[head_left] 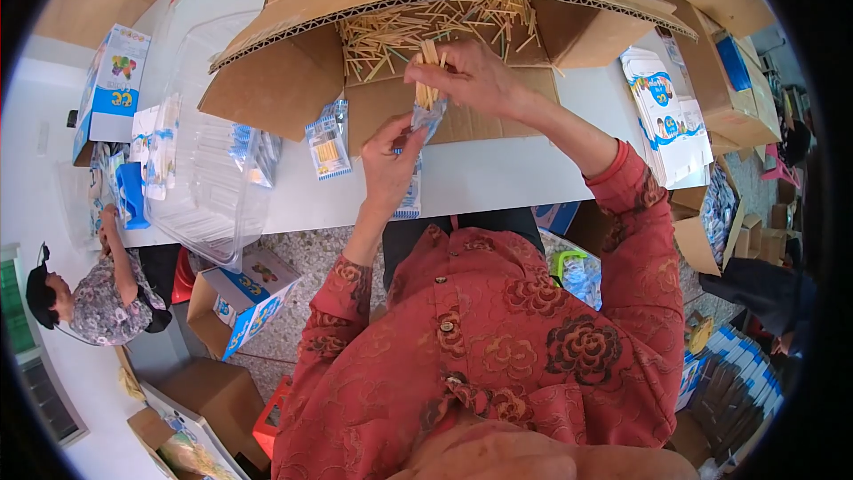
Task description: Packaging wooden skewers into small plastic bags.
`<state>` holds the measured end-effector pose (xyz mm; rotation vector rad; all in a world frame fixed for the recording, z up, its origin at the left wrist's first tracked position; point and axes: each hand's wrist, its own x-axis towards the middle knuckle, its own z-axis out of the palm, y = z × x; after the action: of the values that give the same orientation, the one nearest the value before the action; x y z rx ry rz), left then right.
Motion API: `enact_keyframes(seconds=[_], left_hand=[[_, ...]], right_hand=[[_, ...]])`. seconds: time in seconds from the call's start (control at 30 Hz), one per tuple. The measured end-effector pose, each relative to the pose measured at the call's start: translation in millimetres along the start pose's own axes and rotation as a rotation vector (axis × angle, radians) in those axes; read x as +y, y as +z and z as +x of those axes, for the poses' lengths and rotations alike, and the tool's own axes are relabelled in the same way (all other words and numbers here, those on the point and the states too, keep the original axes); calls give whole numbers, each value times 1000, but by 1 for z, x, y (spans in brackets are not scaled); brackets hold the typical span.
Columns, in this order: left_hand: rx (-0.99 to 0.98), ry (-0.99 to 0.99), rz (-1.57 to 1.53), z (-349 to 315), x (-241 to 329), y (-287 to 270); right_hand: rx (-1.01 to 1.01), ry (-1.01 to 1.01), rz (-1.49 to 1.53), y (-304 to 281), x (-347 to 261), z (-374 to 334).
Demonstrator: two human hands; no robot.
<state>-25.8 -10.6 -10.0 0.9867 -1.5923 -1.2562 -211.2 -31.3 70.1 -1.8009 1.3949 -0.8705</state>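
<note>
My left hand (387, 162) pinches a small clear-and-blue plastic packet (430, 119) over the table's near side. From above, my right hand (480, 80) grips a bundle of thin wooden sticks (428, 80), whose lower ends are at the packet's mouth. Whether they are fully inside I cannot tell. Both hands are in front of a large cardboard box (267, 89) lying open toward me, with many loose sticks (391, 36) in it, a few of them coloured. A filled packet (329, 149) lies left of my hands. Another packet (411, 196) lies partly hidden behind my left hand.
A clear plastic tub (200, 178) of packets stands left on the white table (306, 204). Flat printed cartons (662, 116) are stacked at the right. Another person (111, 289) works at the far left. Open cardboard boxes (213, 311) stand on the floor.
</note>
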Motion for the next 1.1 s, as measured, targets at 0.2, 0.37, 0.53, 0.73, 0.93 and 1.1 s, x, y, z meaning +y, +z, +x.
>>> enact_keyframes(seconds=[0.2,0.37,0.53,0.73,0.93,1.1], left_hand=[[29,175,134,4,2,2],[29,2,-129,3,-6,2],[-24,-92,-379,1,-2,5],[-36,-103,-463,3,0,8],[-57,-88,-410,0,0,3],[-43,-77,-439,-2,0,-1]], right_hand=[[23,-68,-29,2,2,2],[20,-124,-148,3,-4,-3],[8,-48,-103,-2,-13,-8],[39,36,36,9,-3,-7],[-2,-6,313,2,2,-2],[-57,-25,284,1,-7,-3]])
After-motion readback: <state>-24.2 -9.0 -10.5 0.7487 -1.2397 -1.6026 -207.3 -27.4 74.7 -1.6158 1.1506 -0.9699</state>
